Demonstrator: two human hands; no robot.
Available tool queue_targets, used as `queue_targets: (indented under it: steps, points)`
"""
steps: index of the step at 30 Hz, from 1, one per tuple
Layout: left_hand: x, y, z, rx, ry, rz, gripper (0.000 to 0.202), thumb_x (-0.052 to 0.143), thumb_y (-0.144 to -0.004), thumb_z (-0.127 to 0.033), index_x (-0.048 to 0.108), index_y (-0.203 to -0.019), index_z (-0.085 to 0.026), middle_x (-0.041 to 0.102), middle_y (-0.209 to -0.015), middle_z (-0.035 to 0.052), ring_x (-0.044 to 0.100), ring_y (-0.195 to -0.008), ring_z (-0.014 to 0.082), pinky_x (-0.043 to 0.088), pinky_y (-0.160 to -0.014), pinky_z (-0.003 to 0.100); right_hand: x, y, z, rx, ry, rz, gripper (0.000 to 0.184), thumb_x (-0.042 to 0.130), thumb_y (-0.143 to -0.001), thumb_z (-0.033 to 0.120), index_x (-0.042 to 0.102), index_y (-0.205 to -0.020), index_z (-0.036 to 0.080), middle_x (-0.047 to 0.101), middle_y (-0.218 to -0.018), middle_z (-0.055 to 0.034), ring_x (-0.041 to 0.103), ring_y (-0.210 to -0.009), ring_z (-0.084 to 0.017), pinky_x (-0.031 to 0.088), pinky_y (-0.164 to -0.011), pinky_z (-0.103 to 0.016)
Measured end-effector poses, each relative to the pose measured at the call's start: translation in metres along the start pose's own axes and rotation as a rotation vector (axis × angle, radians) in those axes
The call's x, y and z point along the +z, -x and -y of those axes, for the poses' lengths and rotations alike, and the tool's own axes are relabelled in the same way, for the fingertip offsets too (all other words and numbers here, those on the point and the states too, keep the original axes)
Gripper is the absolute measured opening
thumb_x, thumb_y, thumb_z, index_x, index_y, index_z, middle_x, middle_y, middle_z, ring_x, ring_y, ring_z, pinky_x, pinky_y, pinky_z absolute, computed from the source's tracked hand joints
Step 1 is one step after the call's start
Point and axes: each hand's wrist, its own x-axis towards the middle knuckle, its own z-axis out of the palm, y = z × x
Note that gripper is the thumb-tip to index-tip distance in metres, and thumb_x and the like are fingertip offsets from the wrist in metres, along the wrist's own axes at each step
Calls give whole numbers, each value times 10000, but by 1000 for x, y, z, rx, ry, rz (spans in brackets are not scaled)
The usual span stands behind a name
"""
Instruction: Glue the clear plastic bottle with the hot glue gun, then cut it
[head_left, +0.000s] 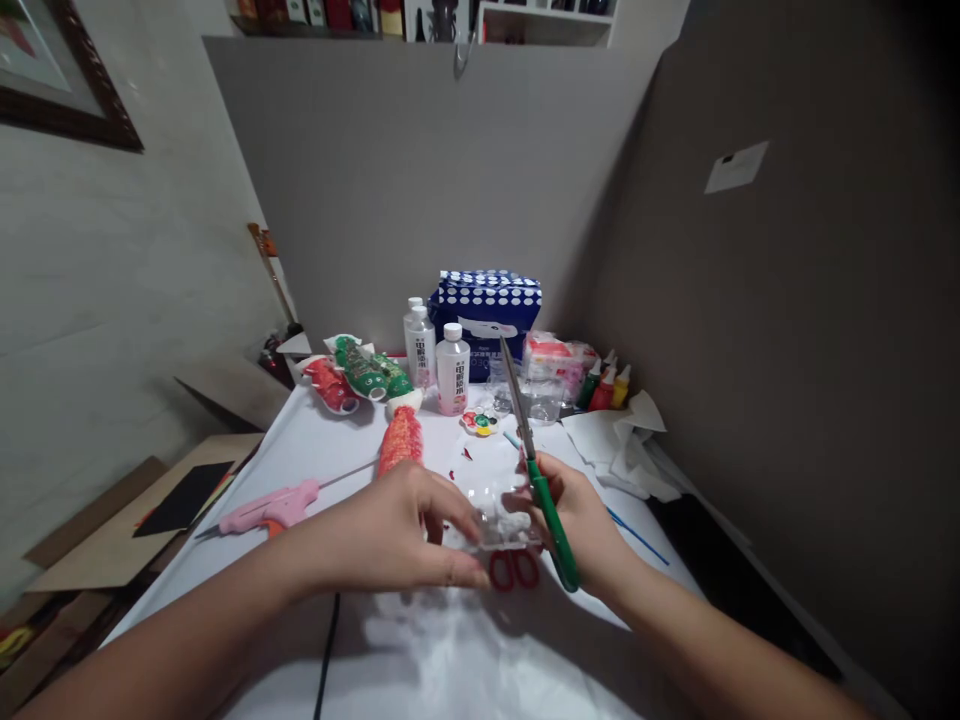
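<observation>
My right hand is closed on green-handled scissors, whose blades point up and away from me. Its fingertips also meet a clear plastic piece, apparently a cut part of a bottle or cup. My left hand reaches to the near left edge of that plastic, thumb and fingers apart; whether the fingertips touch it I cannot tell. Red-handled scissors lie on the table just below the plastic. Beyond my left hand lies a red painted fish-like figure, partly hidden by the hand.
A pink glue gun lies left. Behind it sit a green painted figure and a red one. A labelled bottle, blue bag, paint palette, paint bottles and crumpled tissue stand along the back.
</observation>
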Motion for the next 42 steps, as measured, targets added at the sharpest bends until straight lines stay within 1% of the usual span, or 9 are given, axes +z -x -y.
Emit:
queue_targets:
  steps: [4,9,14,22,25,29,32,36,42]
  points:
    - [4,-5,8,-121,321,-26,278,712,-794,-364,720,-615,-152,733,-747,65,616,-574,131,420,-492,216,-4,0,-7,37,-64,91,368,722,-778,517,488,-788,233,473,-497,92,404,-345,-91,289,-347,-204]
    - [5,-13,16,-263,636,-245,423,756,-703,-570,745,-750,-150,568,-434,-7,428,-329,74,235,-341,178,-11,-5,-14,-59,-187,138,617,472,-787,822,530,-915,222,493,-452,64,299,-348,-90,200,-370,-225]
    - [12,-21,17,-272,791,-251,458,820,-615,-575,740,-731,-140,539,-406,-29,351,-311,41,223,-326,164,-5,0,-6,-35,-224,120,458,788,-715,548,514,-910,237,461,-500,90,327,-419,-93,225,-413,-228]
    - [13,-26,22,-295,596,-219,411,712,-743,-560,730,-663,-158,571,-415,1,412,-336,77,239,-332,193,-8,2,-11,-55,-287,153,373,786,-770,438,496,-803,207,400,-545,92,281,-449,-59,178,-423,-218]
    - [8,-25,20,-239,365,-342,333,684,-793,-451,720,-636,-159,633,-498,22,519,-428,108,371,-418,216,-13,2,-12,-76,-289,128,314,761,-811,395,514,-874,211,401,-549,98,302,-454,-58,196,-435,-211]
    - [3,-20,16,-95,116,-541,221,677,-797,-362,720,-711,-162,756,-842,84,685,-827,221,506,-679,276,-15,2,-6,-5,-237,165,355,768,-781,442,540,-908,202,445,-576,91,344,-442,-53,225,-420,-197]
    - [2,-19,15,-27,76,-487,219,647,-821,-357,744,-883,-171,758,-1013,91,680,-1008,261,518,-829,322,-12,5,0,57,-137,274,405,774,-753,494,545,-879,185,468,-571,85,376,-417,-50,250,-406,-195]
    - [5,-18,15,19,66,-200,188,673,-787,-314,747,-895,-179,764,-1056,77,597,-1227,282,449,-1015,355,-4,9,1,81,-154,333,422,807,-711,492,532,-773,178,490,-651,55,482,-499,-74,380,-485,-218]
    - [9,-19,12,-212,61,-83,162,696,-745,-338,676,-712,-181,775,-962,90,642,-1146,286,469,-931,350,1,9,-2,129,-196,178,437,847,-660,472,540,-811,201,501,-673,66,512,-464,-84,416,-448,-233]
